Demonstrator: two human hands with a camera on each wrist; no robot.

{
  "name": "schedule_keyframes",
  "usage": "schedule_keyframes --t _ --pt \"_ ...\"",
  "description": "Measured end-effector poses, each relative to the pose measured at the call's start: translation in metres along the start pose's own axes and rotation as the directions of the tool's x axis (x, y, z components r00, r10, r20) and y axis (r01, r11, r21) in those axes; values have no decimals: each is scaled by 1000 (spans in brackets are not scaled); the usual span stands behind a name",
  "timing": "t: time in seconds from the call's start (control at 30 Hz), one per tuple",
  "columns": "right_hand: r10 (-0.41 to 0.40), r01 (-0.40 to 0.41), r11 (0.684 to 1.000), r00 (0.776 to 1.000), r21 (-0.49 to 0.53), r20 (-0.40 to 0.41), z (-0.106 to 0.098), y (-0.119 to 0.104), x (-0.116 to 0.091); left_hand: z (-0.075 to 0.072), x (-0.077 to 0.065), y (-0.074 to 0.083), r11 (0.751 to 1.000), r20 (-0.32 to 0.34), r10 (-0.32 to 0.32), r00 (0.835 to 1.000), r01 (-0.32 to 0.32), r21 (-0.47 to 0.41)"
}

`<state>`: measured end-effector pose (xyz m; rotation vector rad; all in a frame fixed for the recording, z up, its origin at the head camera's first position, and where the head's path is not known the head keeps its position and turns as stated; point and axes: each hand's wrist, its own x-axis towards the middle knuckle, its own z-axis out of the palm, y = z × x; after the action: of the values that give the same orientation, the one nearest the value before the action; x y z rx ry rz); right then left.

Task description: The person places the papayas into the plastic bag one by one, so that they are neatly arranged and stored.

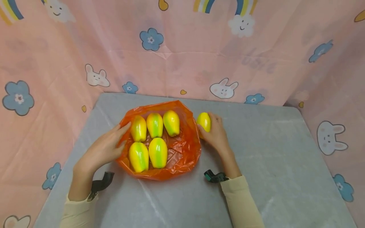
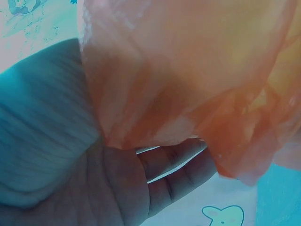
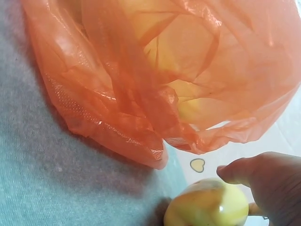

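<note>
An orange plastic bag [image 1: 182, 155] stands wide open on the table, with several glossy yellow-green papayas [image 1: 158, 153] lying inside in two rows. My left hand [image 1: 104, 147] touches the bag's left rim, its fingers fairly straight and apart from the thumb. In the left wrist view the bag film [image 2: 150, 94] hides part of that hand. Just outside the bag's right rim, my right hand [image 1: 215, 133] grips another papaya [image 1: 203, 122] between thumb and fingers. The right wrist view shows this papaya [image 3: 207, 205] beside the bag, with some fingers hidden.
A grey cloth-covered table [image 1: 279, 164] lies under everything. Pink printed curtains [image 1: 182, 69] enclose its back and sides. Each wrist wears a dark strap-on device, one on the left [image 1: 102, 182] and one on the right [image 1: 215, 176].
</note>
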<state>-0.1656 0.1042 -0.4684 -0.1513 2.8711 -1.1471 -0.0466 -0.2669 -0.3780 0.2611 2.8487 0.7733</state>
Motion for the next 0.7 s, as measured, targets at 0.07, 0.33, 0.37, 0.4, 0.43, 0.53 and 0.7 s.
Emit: schedule_keyframes --t 0.07,0.33,0.37,0.4,0.43,0.53,0.7 --pt "2 -2 1000 1000 -5 2 1 0 0 0 0 0 1000 0 -3 1000 3 0" --pt "6 -6 1000 1000 -14 13 -1 1 2 -1 0 -1 1000 -5 9 1000 -9 -8" --pt "6 -6 1000 1000 -19 15 -1 1 3 -1 0 -1 1000 -6 10 1000 -10 -10" --pt "5 -5 1000 1000 -26 18 -2 1 3 -1 0 -1 1000 -8 10 1000 -10 -12" --pt "6 -5 1000 1000 -26 18 -3 1 3 -1 -1 -1 1000 -10 10 1000 -11 -13" --pt "4 -4 1000 1000 -24 16 -4 2 3 -1 0 -2 1000 -15 12 1000 -12 -15" --pt "17 -17 1000 1000 4 7 -5 2 3 -1 0 -2 1000 -22 21 1000 -21 -3"
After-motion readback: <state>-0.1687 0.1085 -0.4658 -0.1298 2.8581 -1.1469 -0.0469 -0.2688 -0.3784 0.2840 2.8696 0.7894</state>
